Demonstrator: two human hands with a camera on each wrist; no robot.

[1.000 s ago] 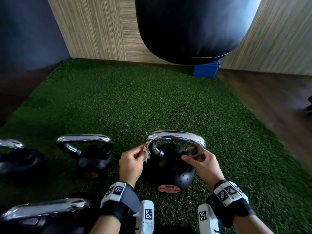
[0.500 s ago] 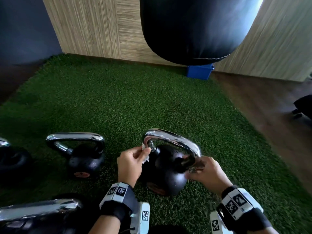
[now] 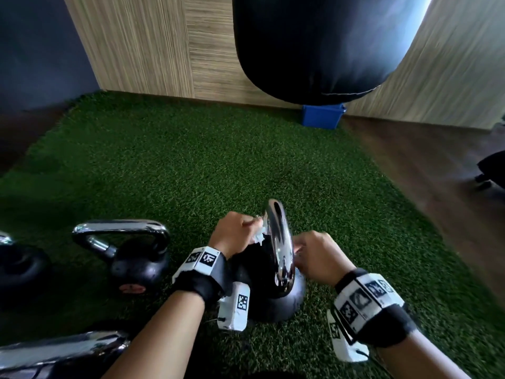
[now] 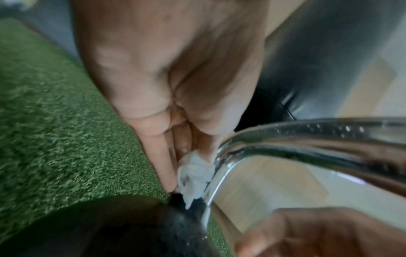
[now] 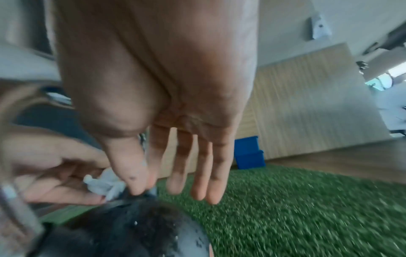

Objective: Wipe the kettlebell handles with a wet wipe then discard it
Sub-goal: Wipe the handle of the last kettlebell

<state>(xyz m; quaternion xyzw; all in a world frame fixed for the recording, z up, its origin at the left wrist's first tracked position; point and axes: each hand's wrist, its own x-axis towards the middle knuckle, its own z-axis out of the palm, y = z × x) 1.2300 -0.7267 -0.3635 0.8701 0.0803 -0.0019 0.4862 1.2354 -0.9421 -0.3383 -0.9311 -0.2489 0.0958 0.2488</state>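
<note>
Head view shows the left hand [image 3: 235, 235] pinching a crumpled wet wipe [image 3: 258, 236] against the side of a chrome handle [image 3: 277, 239], the wiping step in hand on the kettlebell [image 3: 273, 299] that sits on the green turf [image 3: 191, 160] between both wrists. The right hand [image 3: 317, 255] steadies the handle's near end; from the right wrist view its thumb and forefinger seem to pinch the metal while the other fingers hang straight, though blur makes that uncertain. Next the wipe probably needs to travel over the arch and down the far leg, with the steadying grip shifting aside. A second kettlebell [image 3: 131, 255] stands just to the left, and other chrome handles show at the left edge and bottom corner. A blue bin [image 3: 322, 116] sits at the wall beyond a hanging punching bag [image 3: 314, 45], which overhangs the way to it.
</note>
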